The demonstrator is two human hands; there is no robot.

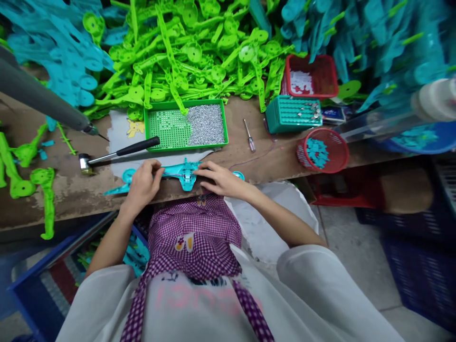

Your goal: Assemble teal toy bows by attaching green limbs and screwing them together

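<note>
A long turquoise plastic part [186, 179] lies along the front edge of the bench, its wider middle section between my hands. My left hand [144, 180] is closed round its left arm, thumb and fingers together near a thin wire or line running along the part. My right hand [221, 179] grips it just right of the middle section, with the fingertips on the plastic. The part's round right end [238, 175] shows beyond my right hand. A hammer [119, 153] with a black handle rests behind my left hand, its handle end touching the green tray.
The green tray [147, 128] holds many small metal screws. A screwdriver [250, 137] lies right of it. A power driver [90, 129] hangs at the left. Green plastic parts [192, 52] pile up behind. Red basket [302, 159] and teal box [281, 118] stand right.
</note>
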